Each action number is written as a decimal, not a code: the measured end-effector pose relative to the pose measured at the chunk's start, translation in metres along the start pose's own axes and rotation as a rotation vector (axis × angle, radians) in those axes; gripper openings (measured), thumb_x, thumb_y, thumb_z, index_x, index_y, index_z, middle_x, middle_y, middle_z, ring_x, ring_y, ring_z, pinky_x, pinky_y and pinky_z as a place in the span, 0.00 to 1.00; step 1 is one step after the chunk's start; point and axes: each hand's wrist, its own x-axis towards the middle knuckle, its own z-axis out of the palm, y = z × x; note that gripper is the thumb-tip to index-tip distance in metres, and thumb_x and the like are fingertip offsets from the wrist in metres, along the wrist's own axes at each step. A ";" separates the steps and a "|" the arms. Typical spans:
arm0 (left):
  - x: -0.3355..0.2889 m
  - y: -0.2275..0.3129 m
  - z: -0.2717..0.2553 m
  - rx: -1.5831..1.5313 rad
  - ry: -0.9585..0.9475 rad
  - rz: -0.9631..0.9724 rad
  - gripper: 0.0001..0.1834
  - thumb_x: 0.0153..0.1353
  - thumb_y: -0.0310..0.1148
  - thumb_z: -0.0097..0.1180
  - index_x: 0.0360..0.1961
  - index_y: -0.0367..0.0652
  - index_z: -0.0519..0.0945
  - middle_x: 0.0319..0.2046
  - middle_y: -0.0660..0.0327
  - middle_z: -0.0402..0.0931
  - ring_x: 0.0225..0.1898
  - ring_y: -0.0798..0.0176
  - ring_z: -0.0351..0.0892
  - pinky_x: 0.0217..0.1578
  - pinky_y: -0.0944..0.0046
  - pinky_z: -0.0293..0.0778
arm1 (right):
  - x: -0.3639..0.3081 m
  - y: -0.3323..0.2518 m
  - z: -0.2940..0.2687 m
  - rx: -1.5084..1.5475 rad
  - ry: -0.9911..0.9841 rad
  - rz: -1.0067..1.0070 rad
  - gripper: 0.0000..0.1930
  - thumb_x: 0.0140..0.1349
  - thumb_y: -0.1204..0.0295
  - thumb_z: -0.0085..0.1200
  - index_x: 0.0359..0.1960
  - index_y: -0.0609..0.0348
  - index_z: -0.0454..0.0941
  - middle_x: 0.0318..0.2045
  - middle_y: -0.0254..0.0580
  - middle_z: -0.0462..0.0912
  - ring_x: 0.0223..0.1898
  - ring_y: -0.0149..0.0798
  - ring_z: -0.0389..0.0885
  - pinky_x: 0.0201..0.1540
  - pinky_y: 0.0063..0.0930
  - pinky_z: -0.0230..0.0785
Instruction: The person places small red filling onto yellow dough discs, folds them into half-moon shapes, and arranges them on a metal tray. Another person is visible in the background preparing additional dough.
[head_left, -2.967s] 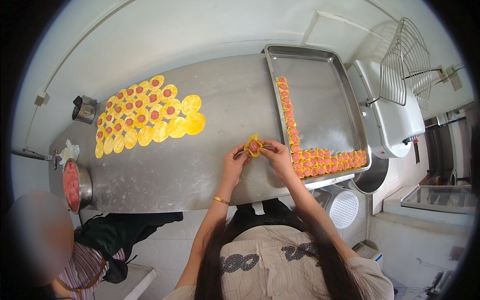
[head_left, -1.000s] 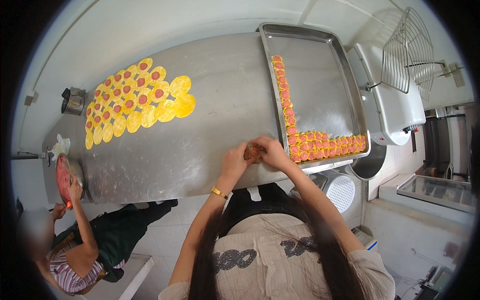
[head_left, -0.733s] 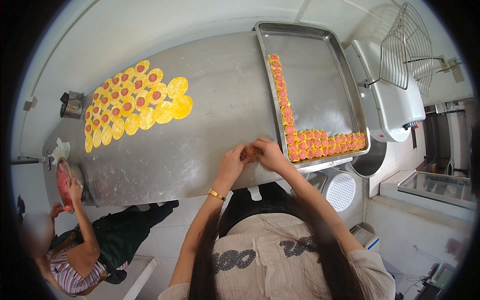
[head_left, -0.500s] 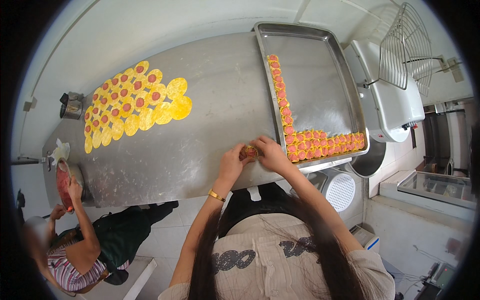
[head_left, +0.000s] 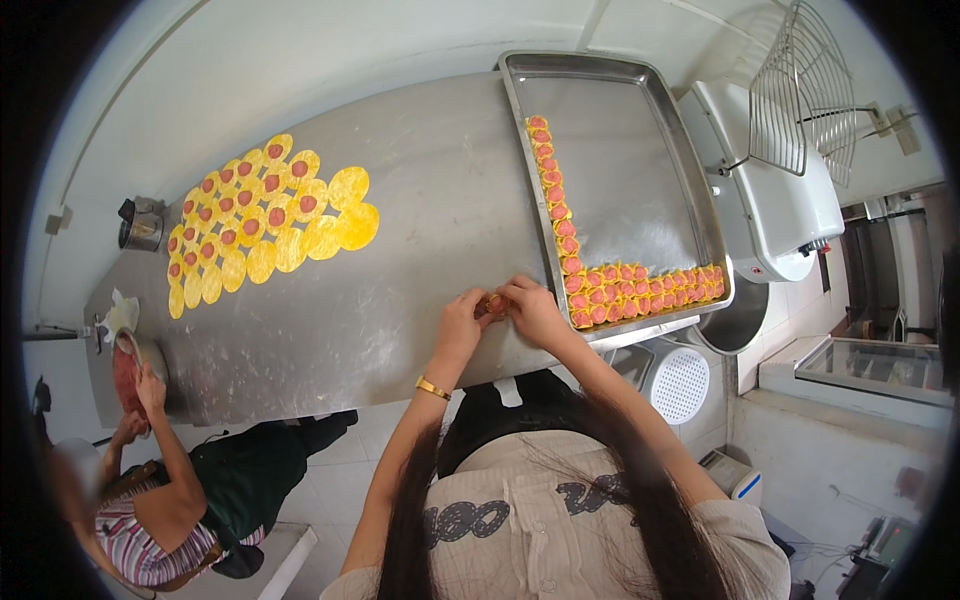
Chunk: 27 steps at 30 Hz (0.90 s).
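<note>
Between my fingers is a small open-topped dumpling (head_left: 495, 303), a yellow wrapper gathered round pink filling. My left hand (head_left: 463, 322) grips its left side, and my right hand (head_left: 531, 308) pinches it from the right. Both are close over the steel table, by the near left corner of a metal tray (head_left: 640, 160). Inside that tray, finished dumplings (head_left: 620, 295) stand packed in a column along the left wall and in rows along the near side. Round yellow wrappers (head_left: 290, 250) lie overlapping at the far left, many with a dab of pink filling (head_left: 249, 227).
A co-worker (head_left: 170, 500) at the lower left has both hands at a bowl (head_left: 150, 360) of pink filling. A metal cup (head_left: 141, 230) stands at the table's (head_left: 420, 210) left end. Right of the tray are a white appliance (head_left: 765, 185), a wire rack (head_left: 805, 100) and a perforated stool (head_left: 680, 388).
My fingers have shifted round the dumpling, the right ones closing in nearer the left. The co-worker's hand has moved lower at the bowl. The view has shifted slightly.
</note>
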 end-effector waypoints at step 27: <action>-0.060 -0.053 -0.035 0.430 0.464 -0.099 0.10 0.60 0.31 0.56 0.42 0.39 0.74 0.46 0.49 0.70 0.49 0.43 0.71 0.50 0.50 0.69 | 0.288 0.138 -0.177 -0.109 0.269 0.044 0.17 0.46 0.72 0.64 0.41 0.52 0.82 0.35 0.47 0.84 0.37 0.50 0.82 0.43 0.38 0.74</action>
